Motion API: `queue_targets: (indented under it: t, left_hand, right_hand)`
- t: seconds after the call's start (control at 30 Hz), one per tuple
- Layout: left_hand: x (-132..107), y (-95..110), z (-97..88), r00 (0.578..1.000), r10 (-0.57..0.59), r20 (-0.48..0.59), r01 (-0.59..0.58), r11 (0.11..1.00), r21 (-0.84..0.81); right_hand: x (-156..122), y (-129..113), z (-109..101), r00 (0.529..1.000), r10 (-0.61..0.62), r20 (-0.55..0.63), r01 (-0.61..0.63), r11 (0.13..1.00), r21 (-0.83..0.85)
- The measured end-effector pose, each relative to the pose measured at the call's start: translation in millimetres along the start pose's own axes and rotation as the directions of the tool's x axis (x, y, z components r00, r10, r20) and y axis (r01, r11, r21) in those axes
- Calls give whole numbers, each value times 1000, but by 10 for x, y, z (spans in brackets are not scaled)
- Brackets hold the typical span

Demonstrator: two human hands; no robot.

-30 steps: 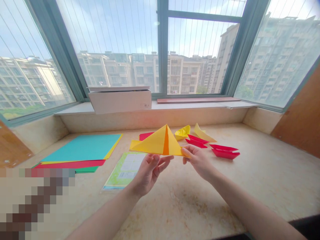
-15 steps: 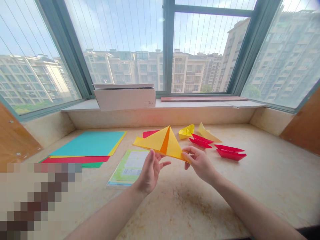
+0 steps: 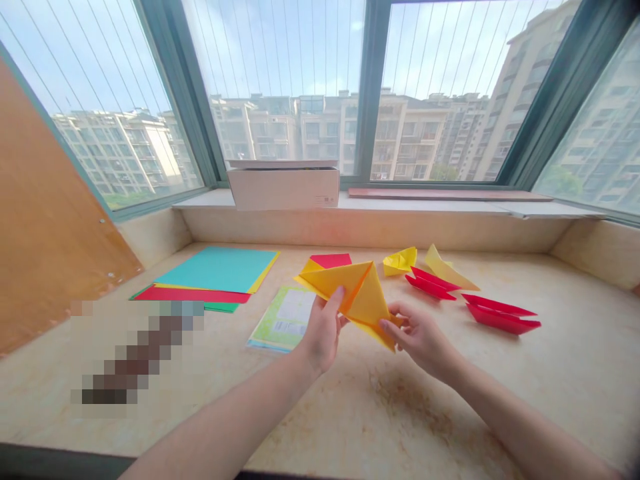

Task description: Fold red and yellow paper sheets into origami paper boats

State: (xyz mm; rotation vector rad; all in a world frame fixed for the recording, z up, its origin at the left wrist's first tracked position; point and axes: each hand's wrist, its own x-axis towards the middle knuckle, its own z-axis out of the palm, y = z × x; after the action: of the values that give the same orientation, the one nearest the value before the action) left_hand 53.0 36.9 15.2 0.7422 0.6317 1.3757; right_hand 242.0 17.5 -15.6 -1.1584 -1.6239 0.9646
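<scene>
Both my hands hold a folded yellow paper (image 3: 357,295) in the air above the stone ledge (image 3: 380,413). It is a triangular fold with an orange inner face. My left hand (image 3: 323,330) pinches its lower left edge, thumb on top. My right hand (image 3: 419,335) grips the lower right tip between thumb and fingers. A red sheet (image 3: 331,260) lies on the ledge behind the fold.
A stack of coloured sheets (image 3: 213,275) lies at the left, a green printed leaflet (image 3: 283,319) beside it. Folded yellow boats (image 3: 401,260) and red boats (image 3: 500,315) sit at the right. A white box (image 3: 284,183) stands on the window sill. A wooden panel (image 3: 45,233) bounds the left.
The folded paper has tilted and dropped lower, its right tip now pointing down. My left hand has slid further up onto it. The camera has swung left.
</scene>
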Motion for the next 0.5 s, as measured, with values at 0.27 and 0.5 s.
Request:
queue_targets:
  t: [0.27,0.5]
  left_hand:
    - [-103,-105,55,999,15,36,-19,994,107]
    - [-130,-136,91,999,47,-21,-44,990,136]
  right_hand:
    - [4,163,97,994,3,-113,-5,1000,-15]
    - [-88,59,181,980,-73,-187,16,957,-290]
